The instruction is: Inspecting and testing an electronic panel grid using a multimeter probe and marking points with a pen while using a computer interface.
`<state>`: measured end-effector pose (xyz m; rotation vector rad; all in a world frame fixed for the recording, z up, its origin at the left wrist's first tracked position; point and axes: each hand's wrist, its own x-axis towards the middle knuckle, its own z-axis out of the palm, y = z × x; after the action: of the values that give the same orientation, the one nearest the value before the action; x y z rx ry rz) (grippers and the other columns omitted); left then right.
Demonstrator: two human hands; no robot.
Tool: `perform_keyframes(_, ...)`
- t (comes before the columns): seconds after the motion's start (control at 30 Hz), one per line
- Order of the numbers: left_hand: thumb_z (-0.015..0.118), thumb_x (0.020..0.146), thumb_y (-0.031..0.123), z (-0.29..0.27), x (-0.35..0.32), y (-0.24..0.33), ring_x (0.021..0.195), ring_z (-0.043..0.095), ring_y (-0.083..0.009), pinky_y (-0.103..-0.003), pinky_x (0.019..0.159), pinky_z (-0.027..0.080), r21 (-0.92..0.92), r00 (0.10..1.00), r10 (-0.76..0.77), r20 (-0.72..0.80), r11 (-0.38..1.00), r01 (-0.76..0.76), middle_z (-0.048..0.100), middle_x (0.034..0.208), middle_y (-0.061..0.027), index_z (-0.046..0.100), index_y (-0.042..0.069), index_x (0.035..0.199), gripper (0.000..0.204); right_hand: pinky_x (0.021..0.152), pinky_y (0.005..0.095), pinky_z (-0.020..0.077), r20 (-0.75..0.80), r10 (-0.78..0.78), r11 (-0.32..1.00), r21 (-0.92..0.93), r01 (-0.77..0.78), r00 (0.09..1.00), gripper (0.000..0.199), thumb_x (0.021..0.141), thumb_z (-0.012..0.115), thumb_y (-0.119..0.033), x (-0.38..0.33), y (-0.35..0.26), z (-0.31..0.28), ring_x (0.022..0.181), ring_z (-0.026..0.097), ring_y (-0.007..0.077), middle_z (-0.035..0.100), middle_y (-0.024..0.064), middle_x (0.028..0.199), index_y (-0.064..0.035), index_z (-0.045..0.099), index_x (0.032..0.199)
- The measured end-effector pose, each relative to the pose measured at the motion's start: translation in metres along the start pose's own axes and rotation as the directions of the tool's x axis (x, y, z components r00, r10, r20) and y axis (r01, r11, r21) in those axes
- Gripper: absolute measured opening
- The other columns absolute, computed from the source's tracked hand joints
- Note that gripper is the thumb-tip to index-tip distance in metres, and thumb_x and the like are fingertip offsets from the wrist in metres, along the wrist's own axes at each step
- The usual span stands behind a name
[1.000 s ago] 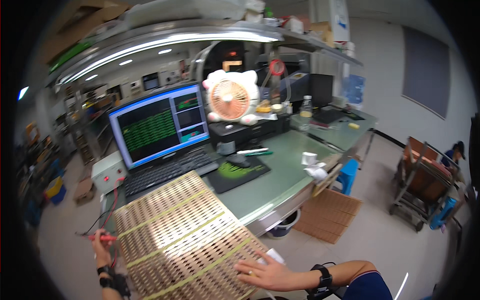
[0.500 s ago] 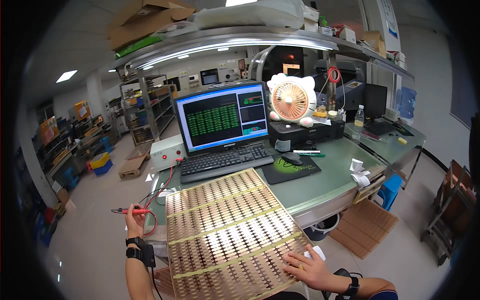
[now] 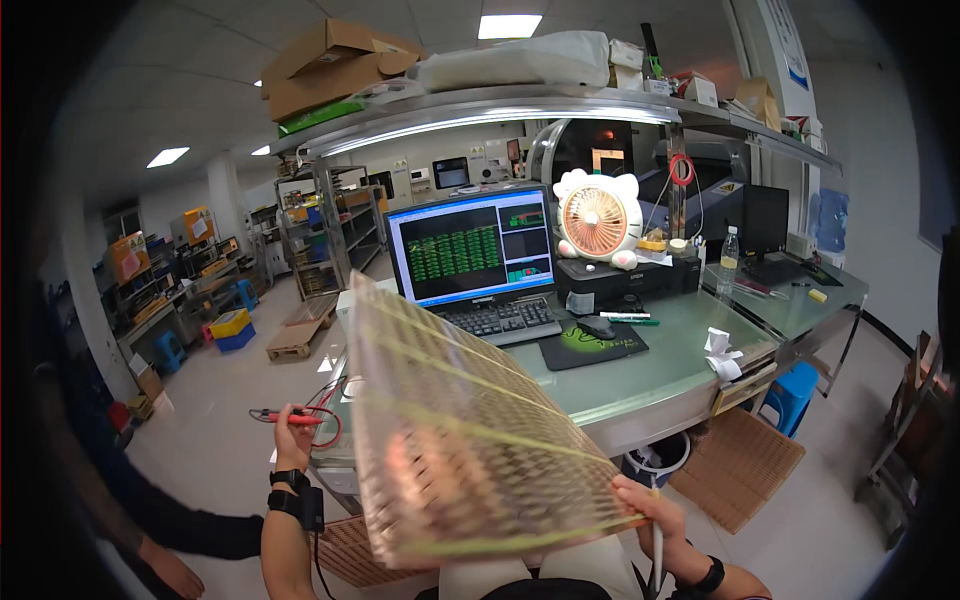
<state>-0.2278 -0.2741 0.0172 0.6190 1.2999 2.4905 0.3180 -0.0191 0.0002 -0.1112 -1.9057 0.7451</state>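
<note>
My left hand is closed around a red test probe with a looping red lead, left of the bench; a dark tip points left. My right hand grips the lower right edge of a large copper circuit panel, thumb on top. Rows of small repeated shapes and yellow-green bands cover the panel, which is tilted up and partly blurred. A slim white pen-like stick also sits in my right hand, pointing downward. The panel hides part of the bench and of the keyboard.
A monitor with green patterns stands behind the panel. A cat-shaped fan sits on a black printer. A mouse rests on its pad. More copper panels lean below. Another person's hand hangs at lower left.
My right hand has lifted and tilted the panel, which lay flatter before; its left side has risen over the keyboard's left end. Another person has come in at left. The view has shifted.
</note>
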Motion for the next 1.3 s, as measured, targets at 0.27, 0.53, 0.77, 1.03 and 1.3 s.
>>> perform_keyframes(0.27, 0.049, 0.094, 0.030, 0.072, -0.055, -0.009, 0.069, 0.054, -0.0128, -0.027, 0.059, 0.045, -0.050, 0.941, -0.198, 0.273, 0.974, 0.219, 0.057, 0.081, -0.0033, 0.054, 0.010, 0.089, 0.021, 0.061, 0.0268, 0.0401, -0.290, 0.453, 0.891, 0.180, -0.417, 0.843, 0.014, 0.087, 0.064, -0.014, 0.004, -0.027, -0.038, 0.064, 0.048, 0.0120, 0.057, 0.0027, 0.077, -0.0005, 0.059, 0.085)
perform_keyframes(0.53, 0.045, 0.095, 0.023, 0.094, -0.087, -0.020, 0.085, 0.059, -0.0194, -0.036, 0.075, 0.050, -0.055, 0.917, -0.241, 0.318, 0.961, 0.272, 0.060, 0.093, -0.0071, 0.054, 0.008, 0.096, 0.018, 0.092, 0.0538, 0.0479, 0.083, 0.830, 0.238, 0.842, -0.485, 0.551, 0.043, 0.091, 0.056, -0.010, 0.004, -0.029, -0.066, 0.107, 0.058, 0.0306, 0.059, 0.0158, 0.116, -0.0078, 0.039, 0.131)
perform_keyframes(0.77, 0.048, 0.096, 0.022, 0.058, -0.067, -0.022, 0.077, 0.058, -0.0151, -0.033, 0.067, 0.050, -0.094, 0.921, -0.273, 0.276, 0.946, 0.309, 0.060, 0.089, -0.0060, 0.056, 0.007, 0.094, 0.017, 0.097, 0.0570, 0.0438, 0.270, 0.879, -0.089, 0.903, -0.420, 0.394, 0.040, 0.096, 0.048, -0.015, -0.020, -0.010, -0.083, 0.117, 0.051, 0.0364, 0.051, 0.0195, 0.129, -0.0051, 0.038, 0.134)
perform_keyframes(1.03, 0.050, 0.095, 0.023, 0.058, -0.043, -0.009, 0.076, 0.058, -0.0131, -0.029, 0.064, 0.048, -0.166, 0.966, -0.197, 0.165, 0.960, 0.225, 0.060, 0.088, -0.0027, 0.056, 0.009, 0.097, 0.015, 0.102, 0.0579, 0.0381, 0.352, 0.867, -0.230, 0.911, -0.343, 0.353, 0.043, 0.100, 0.039, -0.026, -0.053, -0.014, -0.094, 0.120, 0.047, 0.0387, 0.045, 0.0229, 0.133, 0.0018, 0.041, 0.132)
perform_keyframes(1.3, 0.052, 0.096, 0.021, 0.088, -0.002, -0.005, 0.077, 0.058, -0.0117, -0.028, 0.070, 0.050, -0.275, 0.991, -0.075, 0.113, 0.956, 0.103, 0.060, 0.089, -0.0012, 0.056, 0.009, 0.104, 0.015, 0.103, 0.0596, 0.0354, 0.404, 0.858, -0.214, 0.842, -0.495, 0.316, 0.043, 0.097, 0.046, -0.028, -0.063, -0.015, -0.074, 0.121, 0.047, 0.0366, 0.049, 0.0198, 0.129, -0.0052, 0.046, 0.133)
